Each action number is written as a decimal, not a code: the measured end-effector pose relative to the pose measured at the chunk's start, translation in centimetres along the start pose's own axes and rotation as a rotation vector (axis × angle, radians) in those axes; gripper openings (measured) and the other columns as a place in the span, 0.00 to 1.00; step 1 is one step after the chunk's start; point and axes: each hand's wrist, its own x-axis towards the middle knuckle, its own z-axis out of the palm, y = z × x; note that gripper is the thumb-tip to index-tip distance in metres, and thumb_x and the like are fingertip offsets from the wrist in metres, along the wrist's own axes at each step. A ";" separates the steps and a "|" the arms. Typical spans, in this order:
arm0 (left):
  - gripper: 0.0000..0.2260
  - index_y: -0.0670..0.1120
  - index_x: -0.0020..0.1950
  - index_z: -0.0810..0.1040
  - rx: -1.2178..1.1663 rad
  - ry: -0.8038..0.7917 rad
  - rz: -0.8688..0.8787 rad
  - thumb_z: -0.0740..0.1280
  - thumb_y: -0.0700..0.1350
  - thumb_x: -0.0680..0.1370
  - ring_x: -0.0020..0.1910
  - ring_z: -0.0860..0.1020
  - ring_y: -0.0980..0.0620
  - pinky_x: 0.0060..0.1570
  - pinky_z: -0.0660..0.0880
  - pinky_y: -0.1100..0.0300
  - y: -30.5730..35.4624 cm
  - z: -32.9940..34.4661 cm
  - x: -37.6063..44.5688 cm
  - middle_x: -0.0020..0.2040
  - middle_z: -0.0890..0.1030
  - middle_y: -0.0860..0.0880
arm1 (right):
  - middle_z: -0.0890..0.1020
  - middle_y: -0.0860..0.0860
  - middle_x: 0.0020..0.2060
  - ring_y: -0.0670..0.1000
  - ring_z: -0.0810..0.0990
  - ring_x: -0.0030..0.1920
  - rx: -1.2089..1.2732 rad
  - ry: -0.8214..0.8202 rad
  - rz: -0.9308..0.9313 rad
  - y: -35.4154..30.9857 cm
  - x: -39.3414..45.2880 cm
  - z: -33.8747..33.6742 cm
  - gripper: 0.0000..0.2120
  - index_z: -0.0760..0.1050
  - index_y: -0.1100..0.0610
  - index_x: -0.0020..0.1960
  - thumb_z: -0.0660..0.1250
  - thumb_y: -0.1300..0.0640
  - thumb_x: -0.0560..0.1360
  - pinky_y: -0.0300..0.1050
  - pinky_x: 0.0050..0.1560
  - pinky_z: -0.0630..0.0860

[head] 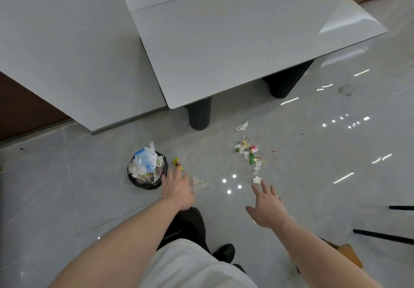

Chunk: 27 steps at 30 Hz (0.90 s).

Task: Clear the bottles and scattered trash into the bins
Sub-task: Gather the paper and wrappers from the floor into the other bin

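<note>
The bin (146, 170) is sitting full, and both spread, empty hands (178, 189) are reaching for trash (248, 151) at 1 o'clock.

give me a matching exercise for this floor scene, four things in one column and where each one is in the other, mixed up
Things:
1. black bin
2. yellow wrapper
3. white paper scrap
4. table leg

Places:
A. just beyond the right hand's fingertips
B. under the near corner of the white table
C. left of the left hand, heaped full of trash
D. between the bin and the left hand's fingertips

Pairs: 1-C, 2-D, 3-A, 4-B
</note>
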 end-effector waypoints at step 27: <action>0.32 0.50 0.80 0.58 -0.227 -0.096 -0.167 0.62 0.54 0.78 0.81 0.44 0.38 0.78 0.45 0.41 27.4 -0.7 10.7 0.82 0.43 0.45 | 0.41 0.50 0.81 0.59 0.42 0.81 -0.157 -0.134 -0.122 23.9 14.9 -15.7 0.42 0.43 0.48 0.82 0.64 0.42 0.78 0.60 0.79 0.53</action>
